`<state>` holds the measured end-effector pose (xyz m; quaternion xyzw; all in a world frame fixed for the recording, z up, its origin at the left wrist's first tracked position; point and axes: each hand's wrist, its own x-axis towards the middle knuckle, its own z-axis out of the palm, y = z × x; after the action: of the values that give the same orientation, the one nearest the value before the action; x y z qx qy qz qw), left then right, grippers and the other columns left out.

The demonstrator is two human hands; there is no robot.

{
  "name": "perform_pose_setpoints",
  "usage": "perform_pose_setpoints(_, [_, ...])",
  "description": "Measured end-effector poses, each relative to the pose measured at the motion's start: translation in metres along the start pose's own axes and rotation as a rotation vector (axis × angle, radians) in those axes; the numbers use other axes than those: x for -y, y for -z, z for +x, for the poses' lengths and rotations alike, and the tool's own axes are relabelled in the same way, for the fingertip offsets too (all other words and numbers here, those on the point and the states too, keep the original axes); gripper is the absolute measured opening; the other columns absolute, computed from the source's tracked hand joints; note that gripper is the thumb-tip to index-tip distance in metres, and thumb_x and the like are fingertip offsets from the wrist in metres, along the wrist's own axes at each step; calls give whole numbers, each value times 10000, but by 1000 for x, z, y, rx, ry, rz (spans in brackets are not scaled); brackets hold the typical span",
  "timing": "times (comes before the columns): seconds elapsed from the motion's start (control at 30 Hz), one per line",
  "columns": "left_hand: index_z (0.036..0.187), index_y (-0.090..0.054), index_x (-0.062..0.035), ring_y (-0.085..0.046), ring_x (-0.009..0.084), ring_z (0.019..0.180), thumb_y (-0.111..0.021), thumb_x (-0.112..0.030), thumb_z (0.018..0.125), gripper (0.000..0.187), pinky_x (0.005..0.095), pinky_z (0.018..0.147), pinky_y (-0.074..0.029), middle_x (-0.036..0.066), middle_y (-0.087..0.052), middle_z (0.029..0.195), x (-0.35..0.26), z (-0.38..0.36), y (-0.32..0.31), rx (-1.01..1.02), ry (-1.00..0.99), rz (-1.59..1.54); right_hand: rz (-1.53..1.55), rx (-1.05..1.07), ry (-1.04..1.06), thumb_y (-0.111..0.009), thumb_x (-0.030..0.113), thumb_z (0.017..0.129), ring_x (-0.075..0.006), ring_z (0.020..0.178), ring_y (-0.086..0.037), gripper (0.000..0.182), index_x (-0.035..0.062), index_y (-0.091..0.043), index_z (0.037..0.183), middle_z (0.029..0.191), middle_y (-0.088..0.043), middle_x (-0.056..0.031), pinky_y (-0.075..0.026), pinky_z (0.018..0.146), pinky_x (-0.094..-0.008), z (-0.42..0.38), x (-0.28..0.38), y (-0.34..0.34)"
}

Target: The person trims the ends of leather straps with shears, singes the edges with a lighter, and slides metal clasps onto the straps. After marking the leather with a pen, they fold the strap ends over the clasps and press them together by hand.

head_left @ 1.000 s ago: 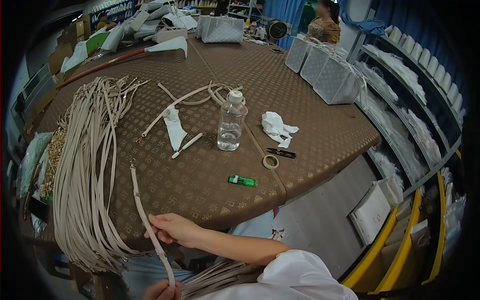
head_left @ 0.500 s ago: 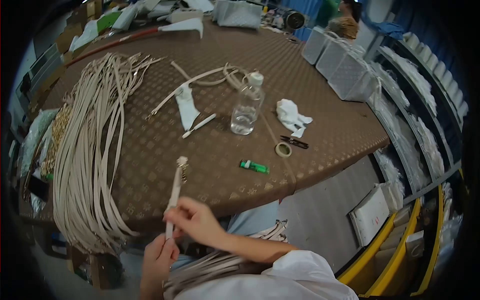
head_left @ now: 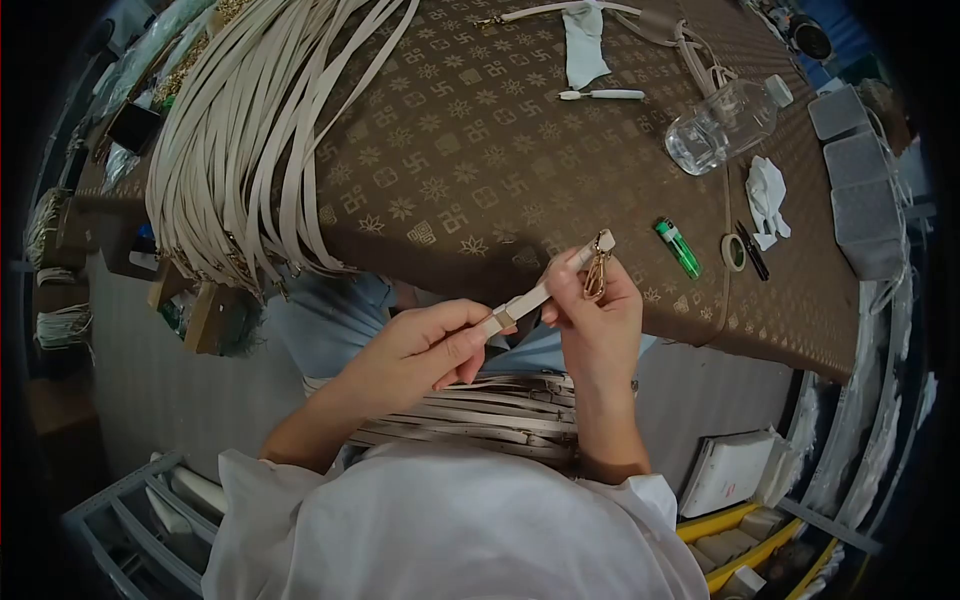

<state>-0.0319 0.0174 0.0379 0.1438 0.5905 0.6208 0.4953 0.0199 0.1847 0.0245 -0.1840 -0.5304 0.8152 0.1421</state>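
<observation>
Soft, dim light falls evenly over the table [head_left: 440, 190], its nearer pattern crisp. Glints mark the bottle [head_left: 722, 125] on it and the gold clasp [head_left: 596, 277] by its near edge, beneath which shadow gathers. Right of the table, shelves [head_left: 830, 527] bend with wide-angle distortion, darkening toward black corners.

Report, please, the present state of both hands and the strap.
Left hand pinching strap. Right hand holding it near one end. Metal clip at that end. Nothing visibly in the way.
</observation>
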Motion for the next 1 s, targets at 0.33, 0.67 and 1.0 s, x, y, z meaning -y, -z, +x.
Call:
perform_pose_setpoints(0.33, [991, -525, -11, -410, 29, 584, -444, -107, 879, 168, 176, 515, -327, -26, -473, 637, 9, 2, 1, -35, -159, 130, -111, 46, 54, -583, 92, 800, -55, 531, -443, 128, -15, -555, 864, 727, -559, -60, -341, 465, -171, -3, 3, 3])
perform_pose_setpoints(0.67, [968, -547, -9, -429, 15, 575, -453, -113, 876, 168, 168, 484, -325, -21, -510, 656, 7, 11, -11, -87, -188, -57, -32, 23, 40, -582, 70, 796, -55, 512, -440, 115, -16, -562, 869, 752, -563, -59, -347, 457, -166, -8, -2, 4])
perform_pose_setpoints(1.0, [814, -590, 7, -388, 24, 475, -434, -139, 883, 224, 171, 436, -314, -24, -464, 558, 9, 22, -5, -179, -112, 22, -688, -108, 424, -619, 86, 771, -96, 599, -522, 160, -16, -562, 879, 726, -549, -48, -422, 535, -218, 17, 7, 46])
